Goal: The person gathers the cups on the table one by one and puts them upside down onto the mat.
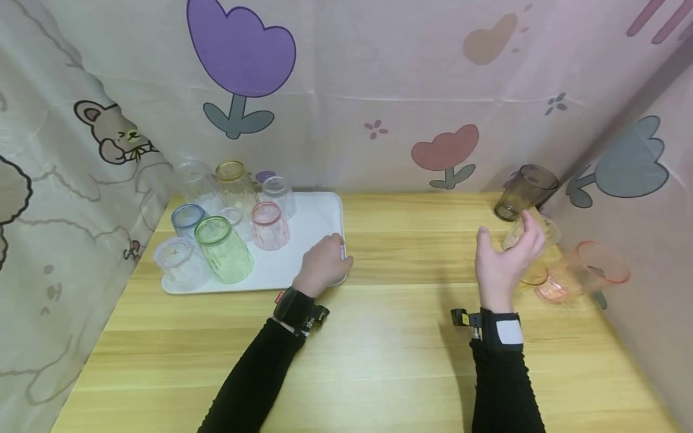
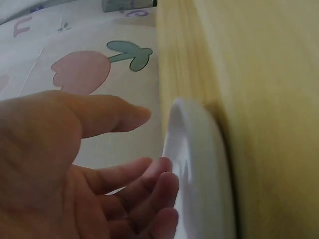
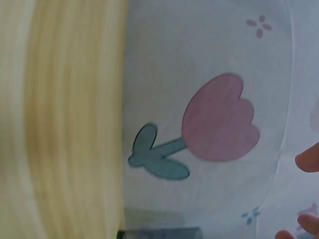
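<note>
Your right hand (image 1: 506, 255) is hovering with relaxed, empty fingers at centre right of the head view, nearer the clear cup (image 1: 533, 233) lying on its side just beyond. Your left hand (image 1: 323, 264) is resting, fingers loose, on the white tray (image 1: 319, 210) corner.

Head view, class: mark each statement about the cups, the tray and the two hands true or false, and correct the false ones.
1. The left hand rests at the white tray's right edge. True.
2. The green cup lies on its side on the table. False: it stands on the tray.
3. The dark cup sits at the table's far right corner. True.
4. The right hand grips the pink cup on the tray. False: it is near the cups on the right.
</note>
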Demonstrator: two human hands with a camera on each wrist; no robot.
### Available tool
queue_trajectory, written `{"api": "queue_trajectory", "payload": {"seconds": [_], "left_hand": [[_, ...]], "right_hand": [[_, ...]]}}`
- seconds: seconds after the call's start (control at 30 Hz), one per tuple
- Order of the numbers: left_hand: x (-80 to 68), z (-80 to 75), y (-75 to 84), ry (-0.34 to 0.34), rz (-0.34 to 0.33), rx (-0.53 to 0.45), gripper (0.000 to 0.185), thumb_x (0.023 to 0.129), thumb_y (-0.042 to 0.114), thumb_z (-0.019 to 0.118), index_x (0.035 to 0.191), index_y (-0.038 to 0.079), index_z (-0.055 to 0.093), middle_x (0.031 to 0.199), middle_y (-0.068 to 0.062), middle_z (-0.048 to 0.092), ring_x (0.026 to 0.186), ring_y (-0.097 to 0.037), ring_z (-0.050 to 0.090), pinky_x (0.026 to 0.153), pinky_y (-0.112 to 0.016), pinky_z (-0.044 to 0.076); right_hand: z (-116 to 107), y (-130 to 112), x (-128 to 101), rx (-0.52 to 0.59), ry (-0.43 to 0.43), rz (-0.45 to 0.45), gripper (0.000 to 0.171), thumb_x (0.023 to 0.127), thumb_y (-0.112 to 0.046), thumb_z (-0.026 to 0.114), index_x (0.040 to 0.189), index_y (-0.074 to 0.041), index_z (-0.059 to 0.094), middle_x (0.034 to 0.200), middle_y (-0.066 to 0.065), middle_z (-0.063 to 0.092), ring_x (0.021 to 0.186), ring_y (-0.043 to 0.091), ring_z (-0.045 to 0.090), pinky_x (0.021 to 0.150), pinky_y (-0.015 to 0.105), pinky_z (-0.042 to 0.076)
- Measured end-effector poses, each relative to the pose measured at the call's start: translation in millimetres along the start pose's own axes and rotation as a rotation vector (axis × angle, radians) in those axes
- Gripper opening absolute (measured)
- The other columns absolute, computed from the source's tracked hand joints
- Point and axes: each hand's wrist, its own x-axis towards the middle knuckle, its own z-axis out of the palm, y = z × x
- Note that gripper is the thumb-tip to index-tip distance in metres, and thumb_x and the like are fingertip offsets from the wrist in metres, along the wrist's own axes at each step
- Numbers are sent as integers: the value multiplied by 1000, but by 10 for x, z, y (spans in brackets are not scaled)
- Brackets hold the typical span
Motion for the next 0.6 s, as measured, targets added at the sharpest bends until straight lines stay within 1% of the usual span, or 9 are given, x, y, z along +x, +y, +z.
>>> {"api": "queue_trajectory", "payload": {"seconds": [0.1,0.17,0.23,0.4,0.5,0.6], "left_hand": [[-2,46,18,-29,2,-2,45,94,26,70,129,-1,59,113,-13,67,93,-32,67,77,-47,58],[1,70,30,-33,4,-6,46,92,21,71,129,-2,58,111,-14,67,90,-31,67,75,-45,58],[3,81,38,-34,3,-15,48,90,17,72,130,-3,56,110,-15,67,88,-31,66,75,-45,57],[6,81,51,-60,1,-32,49,89,14,72,131,-5,54,101,-15,67,81,-30,65,71,-43,56],[5,71,53,-60,-4,-26,49,89,14,73,131,-5,54,96,-14,67,78,-30,65,68,-43,56],[9,61,46,-50,-8,-18,48,89,14,73,129,-4,55,93,-14,68,76,-29,65,68,-42,56]], "right_hand": [[-118,81,-2,-74,29,7,70,87,-7,75,151,-9,46,153,5,39,143,10,28,118,24,22],[-195,132,-6,-98,40,20,73,87,-7,74,152,-10,43,155,4,36,144,10,25,118,24,21],[-261,187,-18,-111,51,51,76,87,-9,74,155,-12,39,157,2,33,144,8,23,118,24,20],[-395,312,-106,-116,70,189,89,86,-11,76,160,-19,27,162,-3,23,146,6,17,118,22,14],[-454,389,-157,-104,62,238,94,86,-11,76,162,-20,22,164,-3,19,148,7,12,119,24,12],[-494,456,-179,-75,48,278,95,86,-12,77,162,-20,19,164,-4,18,149,8,12,120,23,11]]}}
